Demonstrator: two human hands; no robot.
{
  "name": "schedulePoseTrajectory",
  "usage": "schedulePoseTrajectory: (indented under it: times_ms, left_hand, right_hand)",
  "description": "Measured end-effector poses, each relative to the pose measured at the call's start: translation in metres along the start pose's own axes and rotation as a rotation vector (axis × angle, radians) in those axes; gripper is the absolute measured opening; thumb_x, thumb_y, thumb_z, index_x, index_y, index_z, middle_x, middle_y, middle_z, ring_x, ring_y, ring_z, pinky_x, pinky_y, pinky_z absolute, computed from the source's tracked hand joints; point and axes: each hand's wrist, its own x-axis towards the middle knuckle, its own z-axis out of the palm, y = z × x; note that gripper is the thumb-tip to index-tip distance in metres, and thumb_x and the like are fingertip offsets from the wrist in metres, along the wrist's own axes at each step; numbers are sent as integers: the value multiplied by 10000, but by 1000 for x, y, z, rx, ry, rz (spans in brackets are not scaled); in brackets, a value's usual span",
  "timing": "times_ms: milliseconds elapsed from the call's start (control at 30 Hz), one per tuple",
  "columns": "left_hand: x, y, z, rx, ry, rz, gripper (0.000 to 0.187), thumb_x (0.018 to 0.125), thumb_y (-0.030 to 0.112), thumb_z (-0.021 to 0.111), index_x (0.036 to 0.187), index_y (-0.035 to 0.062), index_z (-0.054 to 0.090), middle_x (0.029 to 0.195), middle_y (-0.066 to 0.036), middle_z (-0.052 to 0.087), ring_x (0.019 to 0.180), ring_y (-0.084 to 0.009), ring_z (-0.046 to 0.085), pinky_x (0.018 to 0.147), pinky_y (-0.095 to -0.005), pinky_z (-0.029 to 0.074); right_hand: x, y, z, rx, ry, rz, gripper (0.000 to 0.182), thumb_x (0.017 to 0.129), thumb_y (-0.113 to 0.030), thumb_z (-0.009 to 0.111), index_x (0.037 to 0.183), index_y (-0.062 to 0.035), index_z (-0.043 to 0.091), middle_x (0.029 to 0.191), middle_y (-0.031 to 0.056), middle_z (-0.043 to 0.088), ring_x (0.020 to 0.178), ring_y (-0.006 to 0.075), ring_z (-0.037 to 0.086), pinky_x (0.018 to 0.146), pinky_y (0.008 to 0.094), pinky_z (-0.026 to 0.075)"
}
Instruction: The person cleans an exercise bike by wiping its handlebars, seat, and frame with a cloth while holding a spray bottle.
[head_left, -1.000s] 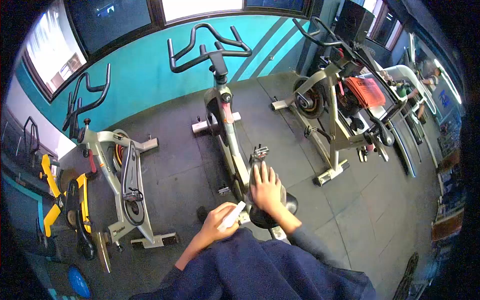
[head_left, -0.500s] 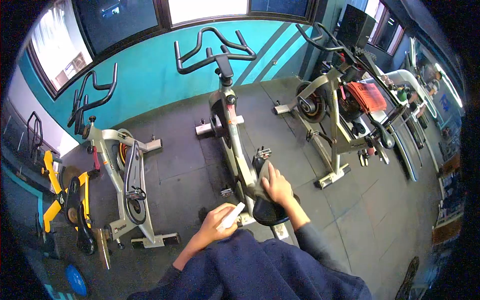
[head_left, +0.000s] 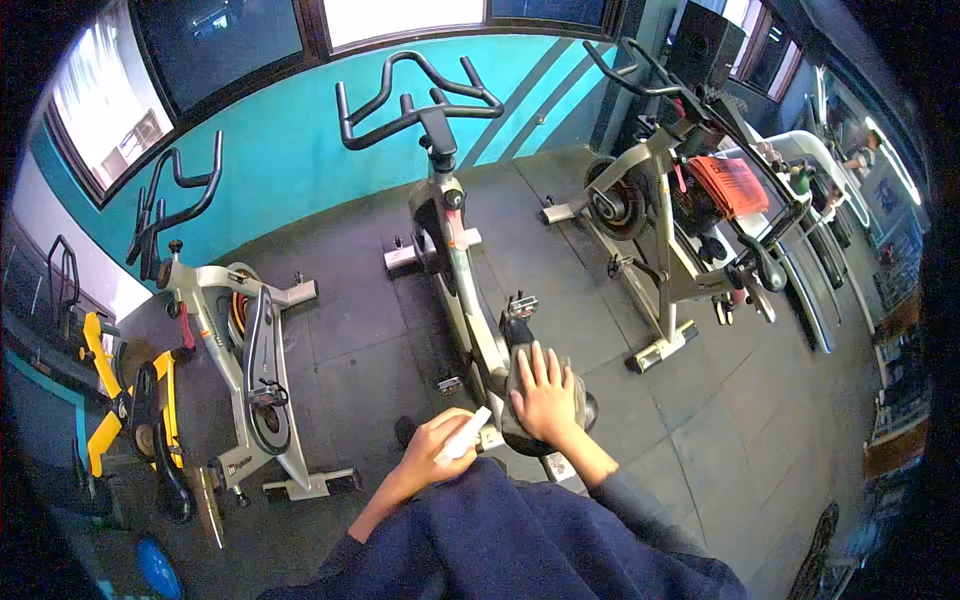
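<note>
My right hand (head_left: 549,402) lies flat with fingers spread on a grey-brown cloth (head_left: 516,378), pressing it onto the black saddle (head_left: 591,410) of the middle exercise bike. Closed around a slim white object (head_left: 466,435) is my left hand (head_left: 428,450), to the left of the saddle; what kind of object it is I cannot tell. The bike's pale frame (head_left: 462,290) runs forward from the saddle to black handlebars (head_left: 420,112).
Another silver exercise bike (head_left: 228,345) stands on the left, with a yellow one (head_left: 95,440) beyond it. On the right is a bike (head_left: 655,200) near a red-orange cloth (head_left: 733,186). A blue domed object (head_left: 158,568) sits at lower left. Dark tiles (head_left: 370,370) cover the floor.
My right hand has slid back along the saddle and flattened, its fingers now spread over the cloth. My left hand stays about where it was, still holding the white object.
</note>
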Motion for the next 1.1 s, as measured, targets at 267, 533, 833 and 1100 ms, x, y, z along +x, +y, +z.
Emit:
schedulePoseTrajectory:
  times_ms: [267,533,833,1100]
  left_hand:
    - [-11,-11,-7,67,28,32,295,754,-1,627,1045,-37,597,987,-116,607,777,-174,687,698,-285,546]
    - [-12,-10,-3,110,16,5,318,749,-5,632,1064,-27,596,977,-111,617,786,-167,689,703,-281,556]
    - [2,-11,11,55,4,56,326,741,-5,642,1063,-32,599,990,-128,613,779,-193,690,708,-298,559]
    - [-1,-11,4,96,42,40,317,742,0,637,1056,-31,601,991,-123,616,770,-185,687,706,-288,553]
  right_hand:
    - [108,13,12,271,-137,26,664,846,-302,536,1448,-118,327,1472,167,353,1213,423,459,954,476,464]
    - [33,6,5,-39,-10,-152,666,847,-308,554,1457,-149,341,1568,31,205,1430,331,186,1056,536,327]
    - [-73,-3,-14,31,-12,-165,593,897,-438,521,1428,-199,407,1532,14,301,1425,272,220,1131,539,154]
    - [10,6,-5,52,-10,-191,524,878,-461,510,1329,-193,528,1537,7,284,1441,285,172,1095,603,195]
